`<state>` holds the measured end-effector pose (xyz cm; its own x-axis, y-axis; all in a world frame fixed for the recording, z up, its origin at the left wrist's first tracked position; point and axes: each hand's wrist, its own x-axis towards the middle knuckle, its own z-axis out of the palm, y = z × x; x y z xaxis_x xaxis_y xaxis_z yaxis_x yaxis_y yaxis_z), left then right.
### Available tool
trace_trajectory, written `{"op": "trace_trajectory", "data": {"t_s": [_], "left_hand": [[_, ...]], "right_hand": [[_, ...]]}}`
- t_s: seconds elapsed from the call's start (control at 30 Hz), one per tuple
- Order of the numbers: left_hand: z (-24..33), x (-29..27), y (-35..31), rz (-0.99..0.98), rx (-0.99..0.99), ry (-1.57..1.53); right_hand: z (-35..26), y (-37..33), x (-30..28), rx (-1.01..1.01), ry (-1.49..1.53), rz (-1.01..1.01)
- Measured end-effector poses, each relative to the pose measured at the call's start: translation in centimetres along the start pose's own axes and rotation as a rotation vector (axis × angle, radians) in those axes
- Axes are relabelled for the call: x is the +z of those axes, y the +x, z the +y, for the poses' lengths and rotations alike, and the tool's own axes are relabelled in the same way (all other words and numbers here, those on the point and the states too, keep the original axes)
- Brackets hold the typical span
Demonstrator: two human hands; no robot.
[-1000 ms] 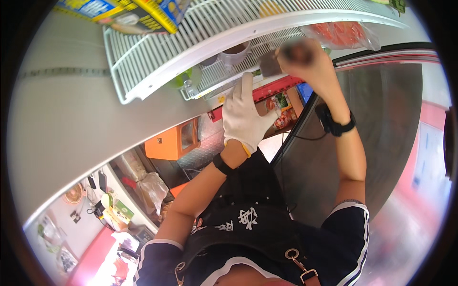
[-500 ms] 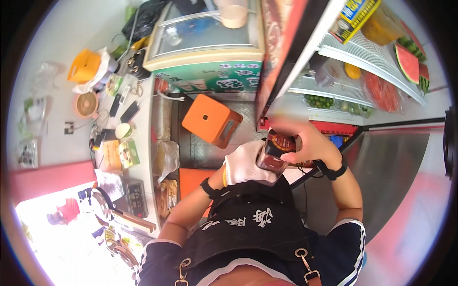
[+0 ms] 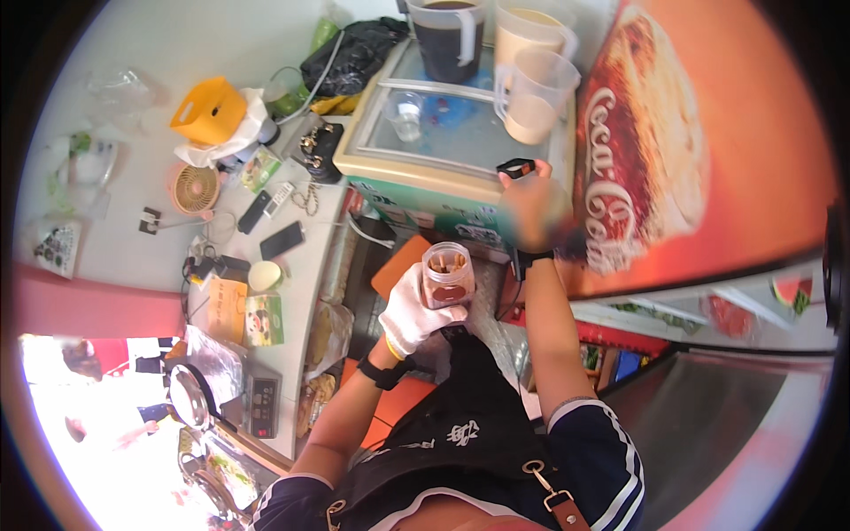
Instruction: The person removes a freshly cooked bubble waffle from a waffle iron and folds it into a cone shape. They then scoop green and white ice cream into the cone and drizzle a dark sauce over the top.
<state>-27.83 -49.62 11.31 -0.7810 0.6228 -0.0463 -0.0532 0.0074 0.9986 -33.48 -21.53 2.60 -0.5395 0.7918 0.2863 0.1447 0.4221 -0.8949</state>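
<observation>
My left hand point(image 3: 409, 311), in a white glove, grips a clear plastic jar point(image 3: 448, 288) low in front of my apron. Its mouth is uncovered, and brown stick-like pieces show inside. My bare right hand point(image 3: 531, 208) is stretched forward to the front right corner of a chest freezer point(image 3: 416, 190). Between its fingers is a flat black lid point(image 3: 516, 168), held over the freezer's edge. Part of this hand is blurred.
On the freezer's glass top stand a pitcher of dark liquid point(image 3: 447, 44), pale pitchers point(image 3: 536, 93) and a clear cup point(image 3: 405, 117). An orange stool point(image 3: 398, 265) is below. The left counter bears a phone point(image 3: 282, 240) and a fan point(image 3: 194, 188). Fridge shelves point(image 3: 744, 310) lie right.
The black lid has come off the jar and moved forward with my right hand to the freezer. My left hand still grips the jar. The view has swung away from the fridge.
</observation>
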Motion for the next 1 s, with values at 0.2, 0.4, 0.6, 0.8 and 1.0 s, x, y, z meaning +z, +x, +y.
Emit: {"op": "trace_trajectory", "data": {"t_s": [0.2,0.4,0.6,0.8,1.0], "left_hand": [[0.3,-2.9,6.4,0.126,-0.011,0.276],[0.2,-4.5,9.3,0.187,0.043,0.679],[0.2,-6.8,10.1,0.42,-0.005,0.66],[1.5,-12.4,4.5,-0.005,-0.404,1.258],[0.0,-14.2,-3.6,-0.157,-0.714,1.229]], "right_hand": [[8.1,2.9,5.2,-0.168,-0.702,0.064],[-5.2,-3.6,2.2,0.192,0.723,-1.08],[-10.4,0.1,6.6,0.219,0.79,-0.79],[-1.1,6.9,15.6,-0.113,0.372,-0.146],[-2.2,5.3,15.4,-0.502,-0.255,0.083]]}}
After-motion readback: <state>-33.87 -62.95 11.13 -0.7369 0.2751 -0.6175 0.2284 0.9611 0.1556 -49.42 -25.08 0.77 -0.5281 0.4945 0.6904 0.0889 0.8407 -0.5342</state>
